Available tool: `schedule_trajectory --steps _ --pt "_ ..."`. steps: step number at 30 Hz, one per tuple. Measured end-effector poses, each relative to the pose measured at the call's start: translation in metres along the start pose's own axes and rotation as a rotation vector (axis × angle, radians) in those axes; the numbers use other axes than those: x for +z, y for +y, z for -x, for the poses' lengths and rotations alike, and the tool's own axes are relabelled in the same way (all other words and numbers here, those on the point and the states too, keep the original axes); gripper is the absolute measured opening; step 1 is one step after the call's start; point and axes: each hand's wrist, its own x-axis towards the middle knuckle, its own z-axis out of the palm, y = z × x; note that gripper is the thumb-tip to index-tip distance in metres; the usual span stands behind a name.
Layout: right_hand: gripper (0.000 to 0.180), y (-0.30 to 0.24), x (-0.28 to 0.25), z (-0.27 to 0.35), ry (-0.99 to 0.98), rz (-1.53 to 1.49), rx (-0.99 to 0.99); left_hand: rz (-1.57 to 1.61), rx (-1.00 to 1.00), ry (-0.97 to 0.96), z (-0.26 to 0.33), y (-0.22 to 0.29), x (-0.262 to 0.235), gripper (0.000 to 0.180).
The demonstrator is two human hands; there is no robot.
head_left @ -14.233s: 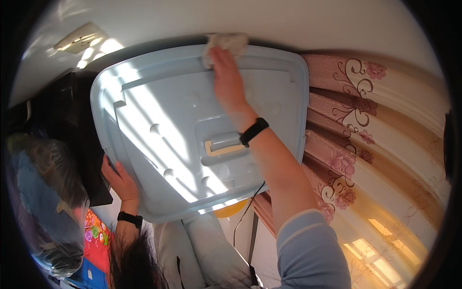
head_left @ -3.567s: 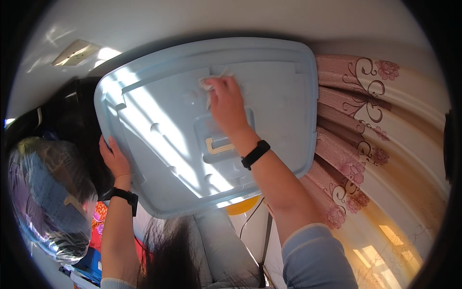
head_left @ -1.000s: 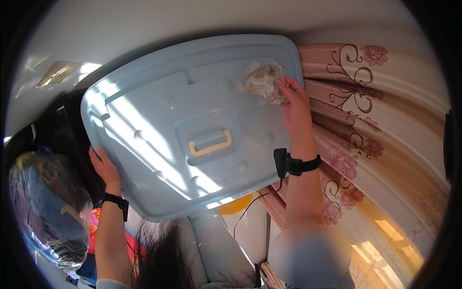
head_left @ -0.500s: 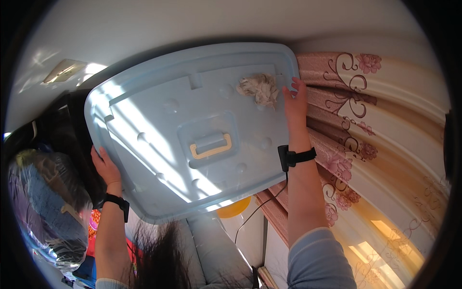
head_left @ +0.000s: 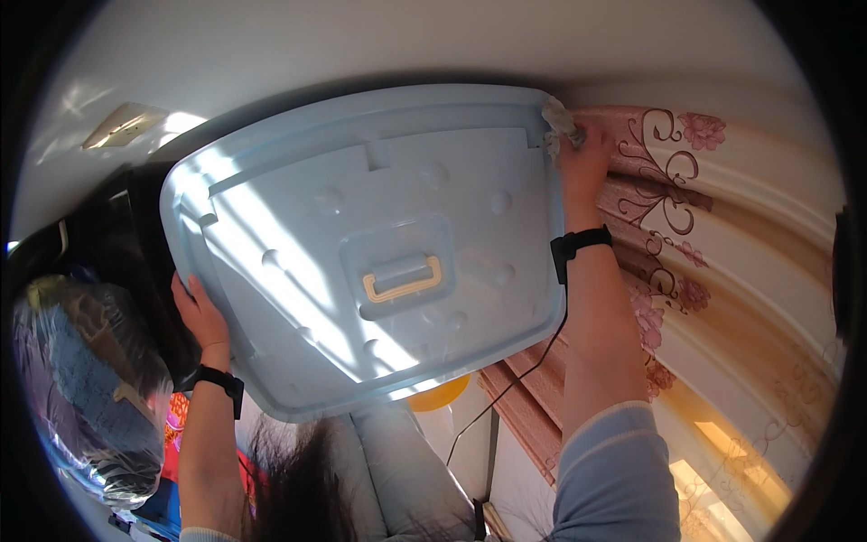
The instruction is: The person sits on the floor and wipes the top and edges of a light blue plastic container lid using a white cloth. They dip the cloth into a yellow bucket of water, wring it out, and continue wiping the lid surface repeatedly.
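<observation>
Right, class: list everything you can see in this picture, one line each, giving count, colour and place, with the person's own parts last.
Lid: one, pale blue, held up centre.
Handle: one, yellowish, middle of the lid.
Cloth: one, whitish, at the lid's upper right corner.
Curtain: one, pink and cream with flowers, right.
Bag: one, clear plastic, lower left.
Left hand: one, gripping the lid's left edge.
Right hand: one, pressing the cloth at the corner.

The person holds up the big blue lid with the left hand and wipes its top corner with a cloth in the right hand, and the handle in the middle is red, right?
Not quite: the handle is yellowish-tan, not red, as the head view shows. The rest holds: the left hand holds the blue lid's edge, and the right hand presses a cloth at its top corner.
</observation>
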Motion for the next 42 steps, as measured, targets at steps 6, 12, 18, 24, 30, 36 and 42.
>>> schedule_trajectory --steps 6,12,18,24,30,36,42 --pt "0.032 -0.006 0.047 0.023 -0.160 -0.059 0.037 -0.009 -0.008 0.001 0.002 0.000 0.000 0.053" --pt "0.033 -0.005 0.022 -0.005 -0.558 -0.547 0.385 -0.043 -0.008 0.007 0.001 0.000 0.002 0.053" --pt "0.031 -0.060 0.035 -0.008 -0.564 -1.268 0.613 -0.039 0.002 0.005 0.001 0.002 0.001 0.053" --pt "0.024 -0.145 0.076 0.043 -0.101 -0.463 0.043 0.005 -0.013 -0.006 0.002 0.005 0.001 0.053" --pt "0.020 -0.250 0.091 0.086 -0.229 -0.739 0.052 -0.029 0.026 0.020 -0.002 -0.002 0.004 0.052" --pt "0.031 -0.245 0.018 0.117 -0.558 -1.841 0.816 -0.034 0.018 0.014 -0.008 -0.003 0.004 0.054" --pt "0.044 -0.171 -0.138 0.269 -0.560 -2.125 1.176 0.017 0.377 0.110 0.051 0.073 -0.026 0.056"
